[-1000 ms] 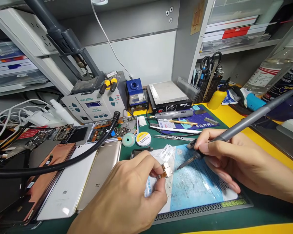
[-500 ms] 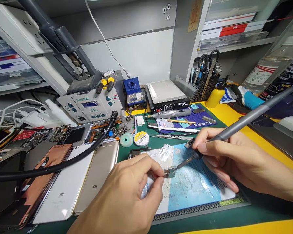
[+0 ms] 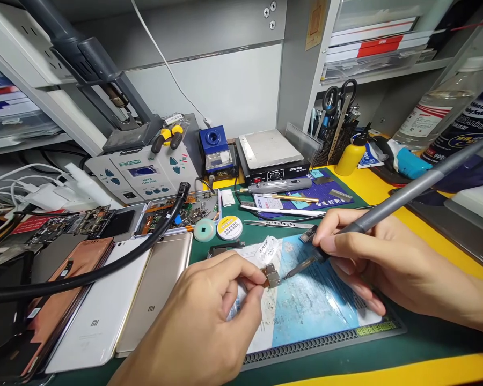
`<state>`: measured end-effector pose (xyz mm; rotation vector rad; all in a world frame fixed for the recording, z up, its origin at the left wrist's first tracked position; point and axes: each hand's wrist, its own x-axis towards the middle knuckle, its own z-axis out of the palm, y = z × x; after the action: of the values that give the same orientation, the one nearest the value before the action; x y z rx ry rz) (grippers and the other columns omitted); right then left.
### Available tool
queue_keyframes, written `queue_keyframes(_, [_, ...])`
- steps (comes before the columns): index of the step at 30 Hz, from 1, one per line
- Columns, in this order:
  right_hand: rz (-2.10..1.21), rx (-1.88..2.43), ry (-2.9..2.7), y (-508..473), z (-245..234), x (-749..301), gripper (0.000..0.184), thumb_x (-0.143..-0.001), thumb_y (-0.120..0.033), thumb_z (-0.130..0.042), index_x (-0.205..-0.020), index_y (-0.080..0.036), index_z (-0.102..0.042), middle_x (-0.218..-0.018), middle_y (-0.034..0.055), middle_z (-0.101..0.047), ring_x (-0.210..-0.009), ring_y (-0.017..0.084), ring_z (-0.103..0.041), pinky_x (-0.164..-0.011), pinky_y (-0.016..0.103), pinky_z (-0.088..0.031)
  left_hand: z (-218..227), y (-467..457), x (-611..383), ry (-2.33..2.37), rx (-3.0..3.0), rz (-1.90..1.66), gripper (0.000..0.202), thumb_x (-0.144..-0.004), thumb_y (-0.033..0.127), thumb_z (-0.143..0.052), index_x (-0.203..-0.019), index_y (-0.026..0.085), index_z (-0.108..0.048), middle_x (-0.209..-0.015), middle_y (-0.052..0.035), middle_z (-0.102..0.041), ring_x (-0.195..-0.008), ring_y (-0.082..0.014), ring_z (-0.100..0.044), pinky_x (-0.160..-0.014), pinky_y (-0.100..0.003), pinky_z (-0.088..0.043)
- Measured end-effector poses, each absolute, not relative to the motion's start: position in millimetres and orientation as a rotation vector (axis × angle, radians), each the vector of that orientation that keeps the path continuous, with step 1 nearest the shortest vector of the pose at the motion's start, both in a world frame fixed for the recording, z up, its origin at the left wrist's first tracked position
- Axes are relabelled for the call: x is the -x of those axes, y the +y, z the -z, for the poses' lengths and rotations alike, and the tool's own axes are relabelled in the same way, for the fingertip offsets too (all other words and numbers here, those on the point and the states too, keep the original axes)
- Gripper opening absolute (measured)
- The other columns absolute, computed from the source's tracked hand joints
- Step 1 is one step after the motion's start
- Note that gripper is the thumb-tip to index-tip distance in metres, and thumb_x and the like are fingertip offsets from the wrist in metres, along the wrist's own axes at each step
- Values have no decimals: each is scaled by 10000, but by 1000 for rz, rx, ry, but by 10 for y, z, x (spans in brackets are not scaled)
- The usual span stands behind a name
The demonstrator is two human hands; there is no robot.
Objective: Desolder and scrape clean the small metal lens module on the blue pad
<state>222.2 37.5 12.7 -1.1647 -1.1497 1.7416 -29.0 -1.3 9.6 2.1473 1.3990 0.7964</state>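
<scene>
Head camera shows me a small metal bracket (image 3: pixel 271 275), too small for me to say exactly what part it is, held just above a blue printed repair sheet (image 3: pixel 317 305). My left grip (image 3: pixel 209 321) is clamped on the bracket between thumb and fingertips. My right grip (image 3: pixel 370 262) is closed around a grey soldering iron (image 3: pixel 402 201), and its thin tip (image 3: pixel 301 268) ends just beside the bracket; from here I cannot tell if they touch.

A clear sticker packet (image 3: pixel 268 250) lies on the sheet, which rests on a green work mat (image 3: pixel 426 343). Just past the sheet are steel tweezers (image 3: pixel 271 224), a round tin (image 3: pixel 229 227) with a yellow label, and a tray of circuit boards (image 3: pixel 181 214). To the left, a gold Mi phone (image 3: pixel 153 289) and a white Mi phone (image 3: pixel 96 316) lie side by side, with a black hot-air hose (image 3: pixel 104 273) running across the white one.

Farther back on the yellow desk (image 3: pixel 386 198) stand a soldering station (image 3: pixel 140 174), a heating plate (image 3: pixel 268 149), a yellow bottle (image 3: pixel 354 158), and scissors in a mesh holder (image 3: pixel 338 142).
</scene>
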Motion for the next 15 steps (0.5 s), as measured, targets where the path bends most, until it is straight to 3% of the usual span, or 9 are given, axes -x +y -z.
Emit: queue_keyframes(15, [-1659,1154,-1325,326,10,-2309,262,-870,-452,-830,-789,-243,-695,-474,-67,-561,-270,119,-488,-272,199,-423,-77,-21,291,1370,-2161,-829,211,-917,133,-606,-917,286,-752,-671,79,-616,-510,-66,-480,-485,-188,-371])
